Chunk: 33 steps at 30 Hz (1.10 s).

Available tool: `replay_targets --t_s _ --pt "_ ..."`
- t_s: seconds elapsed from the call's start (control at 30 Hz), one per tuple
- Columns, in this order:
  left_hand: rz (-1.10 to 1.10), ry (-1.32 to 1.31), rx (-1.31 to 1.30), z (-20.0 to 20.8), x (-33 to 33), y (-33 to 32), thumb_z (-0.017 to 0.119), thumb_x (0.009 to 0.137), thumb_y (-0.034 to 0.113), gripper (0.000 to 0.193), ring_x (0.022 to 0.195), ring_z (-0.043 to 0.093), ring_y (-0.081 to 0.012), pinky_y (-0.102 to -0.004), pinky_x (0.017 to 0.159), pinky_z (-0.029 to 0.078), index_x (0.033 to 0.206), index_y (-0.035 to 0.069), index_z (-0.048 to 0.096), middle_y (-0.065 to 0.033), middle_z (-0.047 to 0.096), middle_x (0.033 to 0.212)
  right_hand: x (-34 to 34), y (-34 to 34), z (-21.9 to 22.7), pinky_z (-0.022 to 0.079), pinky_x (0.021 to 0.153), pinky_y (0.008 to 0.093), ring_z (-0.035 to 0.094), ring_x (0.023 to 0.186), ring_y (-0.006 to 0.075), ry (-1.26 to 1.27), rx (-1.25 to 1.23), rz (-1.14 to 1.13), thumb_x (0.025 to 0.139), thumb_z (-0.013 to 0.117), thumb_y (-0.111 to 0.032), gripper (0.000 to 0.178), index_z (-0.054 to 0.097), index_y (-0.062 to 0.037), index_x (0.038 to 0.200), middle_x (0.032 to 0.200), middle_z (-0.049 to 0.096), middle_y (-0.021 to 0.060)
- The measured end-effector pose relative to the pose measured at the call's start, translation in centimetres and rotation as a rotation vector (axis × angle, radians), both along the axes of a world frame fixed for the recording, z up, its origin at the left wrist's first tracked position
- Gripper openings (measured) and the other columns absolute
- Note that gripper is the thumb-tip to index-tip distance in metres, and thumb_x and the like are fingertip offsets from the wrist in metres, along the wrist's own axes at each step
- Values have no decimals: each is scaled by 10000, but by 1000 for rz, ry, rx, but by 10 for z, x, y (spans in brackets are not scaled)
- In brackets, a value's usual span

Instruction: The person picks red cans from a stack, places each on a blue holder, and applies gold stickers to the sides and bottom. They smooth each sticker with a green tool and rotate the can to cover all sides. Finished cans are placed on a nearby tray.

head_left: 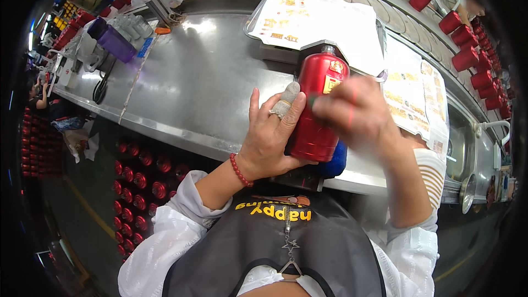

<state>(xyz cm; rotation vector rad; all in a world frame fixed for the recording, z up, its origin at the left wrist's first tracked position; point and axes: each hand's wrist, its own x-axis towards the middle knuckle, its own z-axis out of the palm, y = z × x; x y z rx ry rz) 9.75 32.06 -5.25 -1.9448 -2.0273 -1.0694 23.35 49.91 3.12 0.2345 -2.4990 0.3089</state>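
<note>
Head view: from where I stand, the red bottle (312, 126) sits at the near side of the steel bench (181, 93), its neck pointing away from the person. The left hand (269, 135) is half open, fingers spread, steadying its left side and base; one finger wears a grey cover. The right hand (357, 104), blurred, curls over the front near the gold label (331, 83); something dark green shows at its fingertips, though I can't tell what, or how firmly it's pinched. If that loose left hold slips, the rounded body could roll off the blue pad (335, 165). Hard rubbing might scuff the glossy red or lift the label. Farther out, printed sheets (330, 22) lie close enough for a stray elbow to drag.
</note>
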Motion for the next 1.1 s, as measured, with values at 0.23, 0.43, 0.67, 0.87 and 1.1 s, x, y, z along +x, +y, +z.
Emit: replay_targets --t_s 0.23,0.43,0.67,0.87,1.1 --pt "-60 -69 64 -7 0 5 812 693 612 1192 1243 508 -409 -709 1117 147 1568 10 271 -206 559 1336 14 20 -14 468 720 384 598 800 254 97 -210 -178 725 787 -13 255 702 -85 954 874 617 74" --pt "-67 -108 74 -14 -1 2 832 693 574 1201 1236 525 -391 -684 1133 150 1563 -21 257 -203 563 1324 44 -37 -31 507 725 296 648 787 180 -157 -945 -146 820 768 -91 201 692 -28 996 873 667 72" --pt "-119 -135 77 -20 -3 4 826 723 553 1178 1249 539 -407 -639 1163 141 1562 -34 242 -222 544 1366 27 -39 -87 496 707 206 591 797 61 251 -1487 -352 980 680 -223 252 620 0 1080 921 666 19" --pt "-212 -215 52 -30 -14 4 692 784 702 1107 1446 302 -435 -604 1196 80 1566 31 287 -273 467 1459 24 -40 -94 491 700 192 580 781 46 387 -1616 -332 996 660 -196 207 608 -9 1067 906 650 5" --pt "-437 228 -9 39 -65 77 335 965 720 690 1423 347 -290 -520 1236 23 1424 260 569 -47 676 1247 56 -45 -72 507 836 272 625 910 138 267 -1016 -507 987 590 -69 251 588 -3 1230 1132 680 112"
